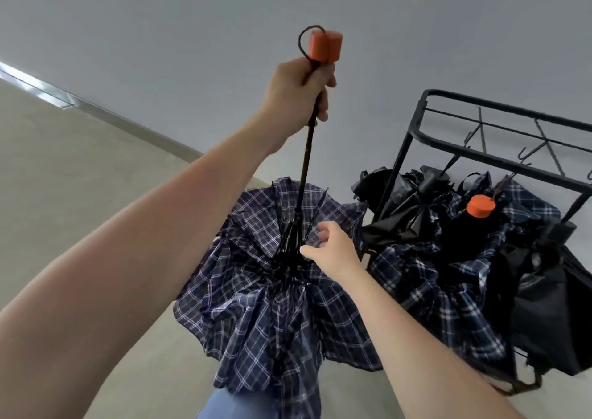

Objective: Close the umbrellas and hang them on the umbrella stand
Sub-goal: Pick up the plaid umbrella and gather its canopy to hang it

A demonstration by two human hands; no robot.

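My left hand [298, 97] grips the black shaft of a navy plaid umbrella [262, 303] just under its orange handle [325, 47], handle up and canopy hanging down half collapsed. A black wrist loop sticks out beside the handle. My right hand [333, 252] is low at the ribs near the runner, fingers loosely curled, touching the fabric and ribs. To the right stands the black metal umbrella stand [499, 121] with hooks along its top rail. A second plaid umbrella with an orange handle [480, 205] and black umbrellas [407, 207] hang on it.
A plain grey wall [288, 2] fills the background, meeting the beige floor [80, 169] along a metal skirting strip at the left. More black umbrella fabric [551, 316] bunches at the stand's lower right. My blue trousers [230, 406] show at the bottom.
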